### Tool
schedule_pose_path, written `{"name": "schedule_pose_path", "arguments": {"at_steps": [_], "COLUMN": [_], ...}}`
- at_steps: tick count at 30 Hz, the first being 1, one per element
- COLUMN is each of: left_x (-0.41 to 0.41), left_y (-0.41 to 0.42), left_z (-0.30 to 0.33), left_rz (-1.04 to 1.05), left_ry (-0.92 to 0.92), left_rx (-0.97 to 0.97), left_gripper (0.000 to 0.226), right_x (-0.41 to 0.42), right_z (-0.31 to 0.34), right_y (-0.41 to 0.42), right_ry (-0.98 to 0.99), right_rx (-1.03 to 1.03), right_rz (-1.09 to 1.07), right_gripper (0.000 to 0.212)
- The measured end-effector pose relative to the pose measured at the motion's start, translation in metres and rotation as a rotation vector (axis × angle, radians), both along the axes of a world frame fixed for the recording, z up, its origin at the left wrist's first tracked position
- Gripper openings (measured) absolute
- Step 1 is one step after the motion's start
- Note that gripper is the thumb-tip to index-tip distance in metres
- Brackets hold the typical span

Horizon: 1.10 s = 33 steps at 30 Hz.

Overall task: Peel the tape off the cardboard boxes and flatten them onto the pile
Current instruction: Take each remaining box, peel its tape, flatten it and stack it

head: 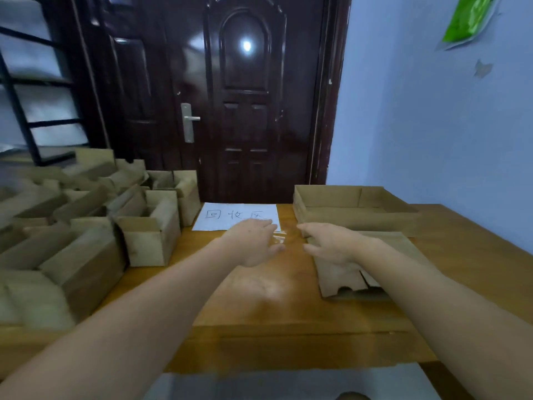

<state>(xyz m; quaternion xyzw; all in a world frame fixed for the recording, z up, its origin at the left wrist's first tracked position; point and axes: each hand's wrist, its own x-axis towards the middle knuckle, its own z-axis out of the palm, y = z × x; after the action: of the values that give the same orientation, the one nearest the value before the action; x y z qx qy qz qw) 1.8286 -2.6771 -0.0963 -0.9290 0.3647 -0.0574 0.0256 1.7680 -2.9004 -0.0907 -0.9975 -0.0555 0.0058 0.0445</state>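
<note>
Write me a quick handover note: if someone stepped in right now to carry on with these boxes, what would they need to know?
Left hand: open, empty, reaching over the table near the white paper sign.
Right hand: open, fingers straight, over the flattened cardboard at the right.
Clear tape scraps lie between the hands.
Done: at least one box flattened; a shallow open box sits behind it.
Left: many upright boxes crowd the table's left side, still to be peeled and flattened.

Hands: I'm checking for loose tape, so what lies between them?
In the head view, clear crumpled tape on the bare wooden table lies between left hand and right hand.
</note>
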Motion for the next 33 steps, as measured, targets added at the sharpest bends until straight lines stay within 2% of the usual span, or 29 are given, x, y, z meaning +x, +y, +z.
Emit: {"name": "schedule_pose_path", "arguments": {"at_steps": [9, 15, 21, 26, 30, 33], "left_x": [-0.019, -0.034, -0.038, -0.043, -0.046, -0.044], "left_y": [0.159, 0.248, 0.317, 0.342, 0.343, 0.341], "left_z": [0.027, 0.051, 0.050, 0.041, 0.037, 0.037], "left_rz": [0.245, 0.384, 0.516, 0.567, 0.544, 0.533], "left_ry": [-0.018, -0.057, -0.052, -0.028, -0.007, 0.008], "left_rx": [0.010, -0.009, -0.012, -0.004, -0.045, -0.073], "left_gripper": [0.070, 0.066, 0.056, 0.054, 0.059, 0.059], "right_x": [0.046, 0.049, 0.057, 0.054, 0.052, 0.050], "right_z": [0.018, 0.039, 0.035, 0.017, 0.006, 0.008], "right_y": [0.166, 0.271, 0.356, 0.395, 0.398, 0.390], "right_ry": [-0.059, -0.110, -0.089, -0.044, -0.062, -0.106], "right_rx": [0.048, 0.102, 0.086, 0.112, 0.242, 0.238], "right_rz": [0.262, 0.504, 0.676, 0.715, 0.695, 0.694], "right_gripper": [0.069, 0.059, 0.074, 0.075, 0.057, 0.045]}}
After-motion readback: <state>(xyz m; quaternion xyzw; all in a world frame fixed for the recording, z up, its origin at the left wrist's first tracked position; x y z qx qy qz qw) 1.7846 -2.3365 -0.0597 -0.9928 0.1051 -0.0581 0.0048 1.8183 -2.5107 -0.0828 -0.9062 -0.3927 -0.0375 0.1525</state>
